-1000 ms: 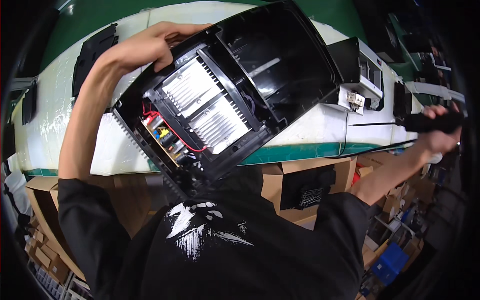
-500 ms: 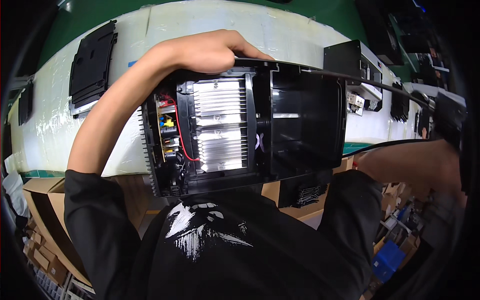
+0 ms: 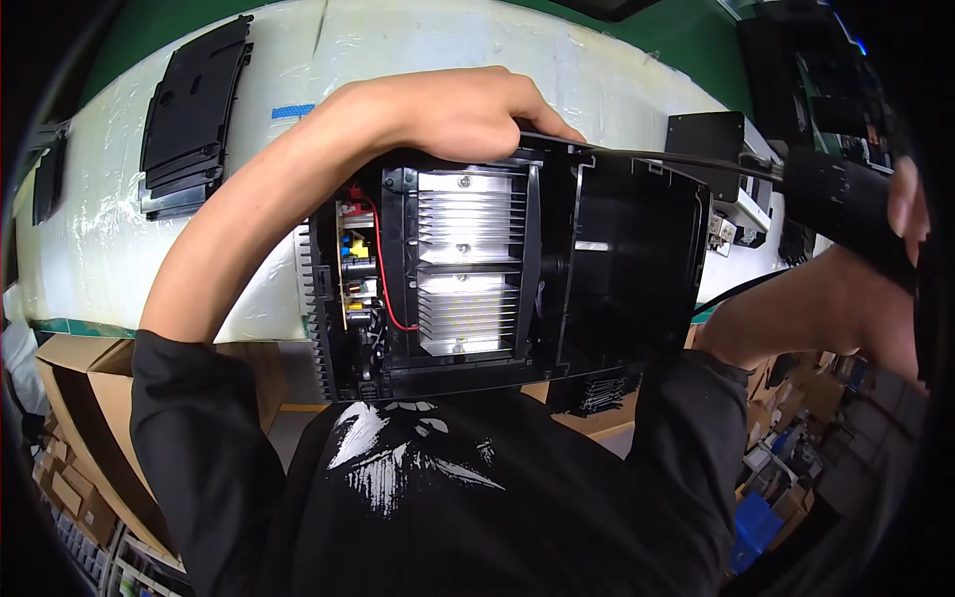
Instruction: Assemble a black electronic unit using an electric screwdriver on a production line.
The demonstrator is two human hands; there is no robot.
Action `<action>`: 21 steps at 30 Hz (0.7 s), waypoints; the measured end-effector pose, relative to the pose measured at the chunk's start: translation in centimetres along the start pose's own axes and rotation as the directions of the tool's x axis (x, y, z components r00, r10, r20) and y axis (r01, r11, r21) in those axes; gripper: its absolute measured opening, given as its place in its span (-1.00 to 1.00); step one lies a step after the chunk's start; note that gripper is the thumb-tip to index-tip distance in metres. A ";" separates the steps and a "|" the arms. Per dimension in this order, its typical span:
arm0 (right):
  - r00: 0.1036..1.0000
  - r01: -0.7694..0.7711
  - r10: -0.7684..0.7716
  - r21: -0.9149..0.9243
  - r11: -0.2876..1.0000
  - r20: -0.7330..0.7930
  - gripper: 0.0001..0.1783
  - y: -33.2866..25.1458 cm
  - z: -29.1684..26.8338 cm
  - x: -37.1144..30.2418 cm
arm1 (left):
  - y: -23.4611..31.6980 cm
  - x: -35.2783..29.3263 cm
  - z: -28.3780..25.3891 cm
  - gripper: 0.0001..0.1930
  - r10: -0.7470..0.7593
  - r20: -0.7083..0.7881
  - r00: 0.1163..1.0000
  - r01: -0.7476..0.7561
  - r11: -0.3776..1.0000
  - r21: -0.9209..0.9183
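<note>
A black plastic housing (image 3: 637, 289) lies open in front of me, tilted toward my body. Inside it sits a finned silver heatsink (image 3: 468, 239), with a red wire (image 3: 381, 264) curving beside it and a circuit board (image 3: 355, 269) with small coloured parts at the left end. My left hand (image 3: 468, 111) reaches over the far wall, fingers curled on it. My right hand (image 3: 890, 284), cut off by the dark rim, grips a black power screwdriver (image 3: 831, 197). Its long thin shaft points left along the housing's far wall; whether the tip touches a screw cannot be seen.
Black plastic panels (image 3: 194, 109) are stacked on the film-covered table (image 3: 328, 60) at far left. A black and white metal case (image 3: 716, 149) stands beyond the housing's right end. Cardboard boxes (image 3: 85, 398) stand below the table's near edge, and a blue bin (image 3: 756, 527) sits at lower right.
The screwdriver has swung further into view, its shaft now lying flatter along the far wall. The housing and my left hand appear slightly further right; the whole view has shifted too.
</note>
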State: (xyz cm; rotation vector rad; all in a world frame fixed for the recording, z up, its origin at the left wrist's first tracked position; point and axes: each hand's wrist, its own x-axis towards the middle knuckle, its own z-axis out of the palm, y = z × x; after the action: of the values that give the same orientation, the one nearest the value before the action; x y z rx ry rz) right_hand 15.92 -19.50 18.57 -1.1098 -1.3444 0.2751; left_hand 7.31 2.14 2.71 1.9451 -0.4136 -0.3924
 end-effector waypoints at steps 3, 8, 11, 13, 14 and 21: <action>0.998 -0.060 0.061 0.029 0.998 -0.030 -0.32 1.5 -2.5 -0.7 | 0.1 -0.1 0.0 -0.27 0.003 -0.010 1.000 -0.002 1.000 0.019; 0.990 -0.124 0.128 0.065 0.990 -0.059 -0.32 4.3 -0.8 -1.7 | 0.1 -0.1 -0.2 -0.26 -0.005 -0.002 1.000 0.005 0.999 0.046; 0.990 -0.123 0.126 0.054 0.991 -0.055 -0.31 4.9 2.1 -1.3 | 0.2 -0.1 -0.2 -0.26 -0.004 -0.013 1.000 0.005 0.998 0.068; 0.990 -0.127 0.130 0.053 0.990 -0.052 -0.30 5.2 2.3 -1.3 | 0.2 0.0 -0.2 -0.25 -0.013 -0.009 1.000 0.013 0.999 0.039; 0.990 -0.130 0.132 0.050 0.990 -0.052 -0.29 5.1 2.0 -1.4 | 0.1 0.0 -0.2 -0.25 -0.013 -0.005 1.000 0.013 0.999 0.038; 0.989 -0.139 0.141 0.037 0.990 -0.045 -0.27 4.9 1.9 -2.0 | -0.1 -0.1 -0.2 -0.24 0.025 -0.020 0.999 -0.023 0.998 0.052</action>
State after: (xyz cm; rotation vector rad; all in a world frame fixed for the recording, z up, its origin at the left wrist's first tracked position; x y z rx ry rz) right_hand 15.78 -17.61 13.28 -1.1771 -1.2181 0.3711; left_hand 7.36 2.39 2.67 1.9914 -0.4370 -0.3484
